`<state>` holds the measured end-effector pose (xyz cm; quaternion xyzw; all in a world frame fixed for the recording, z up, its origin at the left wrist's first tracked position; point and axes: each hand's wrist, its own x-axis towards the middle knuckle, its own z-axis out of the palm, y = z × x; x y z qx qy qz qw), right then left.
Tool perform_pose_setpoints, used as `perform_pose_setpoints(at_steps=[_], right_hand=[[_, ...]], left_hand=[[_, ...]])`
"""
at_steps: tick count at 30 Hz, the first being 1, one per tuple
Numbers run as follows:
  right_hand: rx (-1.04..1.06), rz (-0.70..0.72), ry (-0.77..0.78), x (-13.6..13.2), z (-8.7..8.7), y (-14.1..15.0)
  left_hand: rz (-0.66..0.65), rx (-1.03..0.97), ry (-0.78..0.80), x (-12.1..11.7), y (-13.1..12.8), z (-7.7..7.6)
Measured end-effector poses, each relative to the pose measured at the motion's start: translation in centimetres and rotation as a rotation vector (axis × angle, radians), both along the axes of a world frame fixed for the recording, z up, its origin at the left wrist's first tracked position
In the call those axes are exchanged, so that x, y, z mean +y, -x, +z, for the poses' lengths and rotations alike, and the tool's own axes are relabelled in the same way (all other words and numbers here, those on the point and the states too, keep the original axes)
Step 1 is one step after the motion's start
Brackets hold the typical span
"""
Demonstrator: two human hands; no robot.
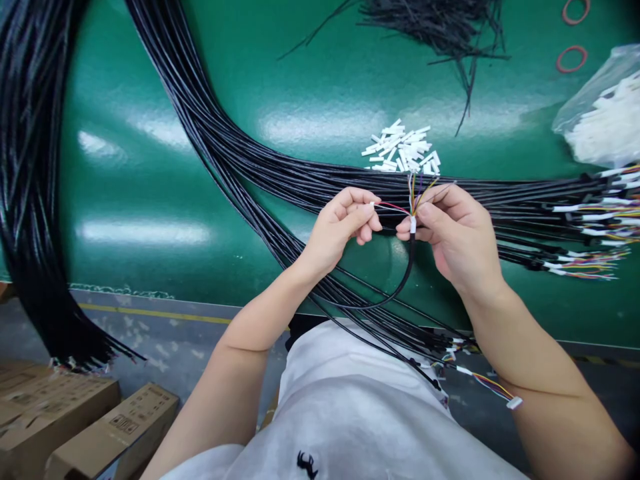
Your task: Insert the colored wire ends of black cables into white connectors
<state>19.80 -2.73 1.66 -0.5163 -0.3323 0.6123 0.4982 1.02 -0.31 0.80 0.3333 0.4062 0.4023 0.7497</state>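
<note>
My left hand (343,223) is closed in a pinch on a small white connector (372,205), from which a red wire (393,206) and a few others run to the right. They lead into the stripped end of a black cable (411,257), banded by a white sleeve (413,225). Right beside that sleeve, my right hand (457,230) pinches some of the thin coloured wires (425,190). Other loose wires fan upward between the hands. The cable curves down and left, back toward the bundle below my hands. Parts of the fingertips' grip are hidden.
Black cable bundles (280,160) cross the green table (150,180); another bundle (33,167) hangs at the left. Behind my hands lie white tube pieces (400,148) and black ties (440,27). A bag of white parts (607,117) sits right; cardboard boxes (115,427) stand below left.
</note>
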Motion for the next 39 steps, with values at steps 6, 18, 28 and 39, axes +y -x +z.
perform_pose_setpoints(at_steps=[6, 18, 28, 39], right_hand=[[0.074, 0.056, 0.012, 0.2, 0.1, -0.1], [0.053, -0.012, -0.06, -0.1, 0.0, 0.0], [0.044, -0.006, -0.156, -0.2, -0.3, 0.2], [0.008, 0.038, -0.269, 0.0, -0.6, -0.3]], left_hand=[[-0.015, -0.025, 0.014, -0.1, -0.2, 0.1], [-0.005, -0.053, 0.036, -0.1, -0.2, -0.1], [-0.007, -0.052, 0.066, -0.1, -0.3, 0.2], [-0.013, -0.055, 0.068, -0.1, -0.4, 0.1]])
